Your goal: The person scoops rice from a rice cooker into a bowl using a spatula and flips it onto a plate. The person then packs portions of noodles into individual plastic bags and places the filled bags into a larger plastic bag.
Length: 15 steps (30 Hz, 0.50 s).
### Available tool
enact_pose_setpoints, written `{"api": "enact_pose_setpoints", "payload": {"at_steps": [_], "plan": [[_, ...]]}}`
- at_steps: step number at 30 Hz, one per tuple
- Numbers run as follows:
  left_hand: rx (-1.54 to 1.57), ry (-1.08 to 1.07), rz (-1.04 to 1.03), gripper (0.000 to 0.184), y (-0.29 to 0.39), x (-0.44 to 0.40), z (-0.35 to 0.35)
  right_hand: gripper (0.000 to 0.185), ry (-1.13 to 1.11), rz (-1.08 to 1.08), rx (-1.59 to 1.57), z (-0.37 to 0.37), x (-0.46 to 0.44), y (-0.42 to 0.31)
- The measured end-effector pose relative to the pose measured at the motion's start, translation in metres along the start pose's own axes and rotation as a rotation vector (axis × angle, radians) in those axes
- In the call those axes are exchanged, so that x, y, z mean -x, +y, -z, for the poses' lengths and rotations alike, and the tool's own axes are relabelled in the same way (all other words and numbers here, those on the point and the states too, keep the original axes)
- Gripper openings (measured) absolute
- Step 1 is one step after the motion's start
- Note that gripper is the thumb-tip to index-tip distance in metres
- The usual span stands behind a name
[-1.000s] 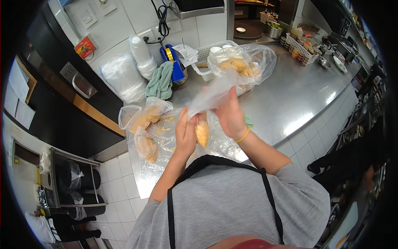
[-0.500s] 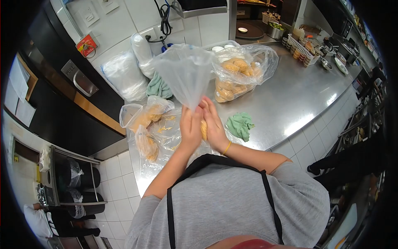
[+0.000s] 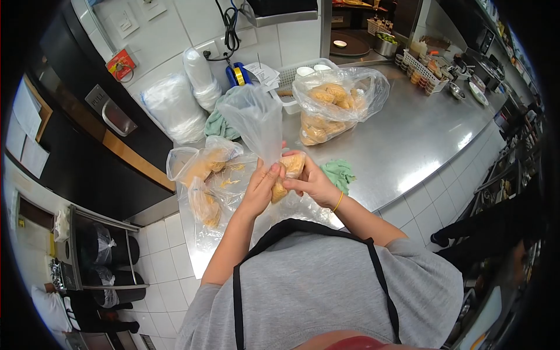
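Note:
Between my two hands is a clear plastic bag (image 3: 255,119) with yellow-orange food packed in its bottom; I cannot tell the kind of food. My left hand (image 3: 262,186) closes around the gathered neck, and the loose top fans out above it. Fingers and thumb of my right hand (image 3: 312,182) hold the filled end (image 3: 293,165). To the left lies an open plastic bag (image 3: 201,166) of similar food, with yellow shreds (image 3: 232,182) on the plastic sheet beside it. A small filled bag (image 3: 205,205) rests nearer me.
A large bag of filled portions (image 3: 326,114) stands behind my hands on the steel table (image 3: 402,128). A green cloth (image 3: 338,174) lies to the right. Rolls of plastic bags (image 3: 175,108), a tape dispenser (image 3: 238,74) and a white basket (image 3: 286,79) sit along the wall.
My hands have moved from being pressed together around the bag to gripping it separately. The filled end has tilted up to the right, and the loose top has narrowed and dropped.

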<state>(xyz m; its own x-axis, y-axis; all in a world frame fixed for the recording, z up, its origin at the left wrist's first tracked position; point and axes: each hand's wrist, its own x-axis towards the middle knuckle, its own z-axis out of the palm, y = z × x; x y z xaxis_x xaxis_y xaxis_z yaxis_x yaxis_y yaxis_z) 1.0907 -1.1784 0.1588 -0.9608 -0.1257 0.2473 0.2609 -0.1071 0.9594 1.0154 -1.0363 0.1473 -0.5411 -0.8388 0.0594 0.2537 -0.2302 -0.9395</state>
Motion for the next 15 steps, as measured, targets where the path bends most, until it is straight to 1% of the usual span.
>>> {"api": "enact_pose_setpoints", "payload": {"at_steps": [1, 2, 3, 4, 5, 6, 7, 8, 9, 10, 12, 13, 14, 15], "plan": [[-0.001, -0.004, 0.001, 0.032, -0.005, 0.001, -0.002, 0.053, 0.038, 0.073, 0.099, 0.002, 0.001, 0.000], [0.086, 0.116, 0.019, 0.031, -0.010, 0.002, -0.007, 0.049, 0.075, 0.148, 0.198, 0.004, 0.001, 0.001], [0.174, 0.238, 0.036, 0.031, -0.015, 0.002, -0.008, 0.049, 0.075, 0.150, 0.198, 0.004, 0.000, 0.003], [0.173, 0.238, 0.037, 0.031, -0.021, 0.001, -0.006, 0.046, 0.162, 0.341, 0.471, 0.003, 0.001, 0.008], [0.290, 0.311, 0.092, 0.031, -0.028, 0.001, -0.004, 0.043, 0.247, 0.531, 0.745, 0.002, 0.002, 0.013], [0.408, 0.383, 0.149, 0.031, -0.031, 0.001, -0.003, 0.043, 0.248, 0.529, 0.745, 0.000, 0.004, 0.021], [0.410, 0.382, 0.150, 0.031, -0.031, 0.001, 0.000, 0.040, 0.140, 0.516, 0.783, -0.003, 0.007, 0.029], [0.477, 0.441, 0.247, 0.033, -0.029, 0.002, 0.006, 0.038, 0.031, 0.503, 0.820, -0.006, 0.009, 0.035], [0.543, 0.501, 0.343, 0.035, -0.027, 0.003, 0.012, 0.041, -0.042, 0.537, 0.789, -0.012, 0.012, 0.034], [0.540, 0.501, 0.339, 0.035, -0.028, 0.005, 0.018, 0.041, -0.044, 0.541, 0.788, -0.011, 0.011, 0.038], [0.661, 0.298, 0.140, 0.035, -0.036, 0.012, 0.029, 0.040, 0.158, 0.290, 0.263, -0.009, 0.007, 0.049], [0.658, 0.302, 0.141, 0.035, -0.025, 0.014, 0.023, 0.040, 0.184, 0.104, 0.007, -0.006, 0.003, 0.042], [0.641, 0.230, 0.141, 0.036, -0.013, 0.017, 0.013, 0.040, 0.181, 0.101, 0.003, -0.002, 0.002, 0.033], [0.624, 0.158, 0.141, 0.037, -0.005, 0.018, 0.005, 0.039, 0.035, -0.065, -0.236, 0.002, 0.002, 0.024]]}}
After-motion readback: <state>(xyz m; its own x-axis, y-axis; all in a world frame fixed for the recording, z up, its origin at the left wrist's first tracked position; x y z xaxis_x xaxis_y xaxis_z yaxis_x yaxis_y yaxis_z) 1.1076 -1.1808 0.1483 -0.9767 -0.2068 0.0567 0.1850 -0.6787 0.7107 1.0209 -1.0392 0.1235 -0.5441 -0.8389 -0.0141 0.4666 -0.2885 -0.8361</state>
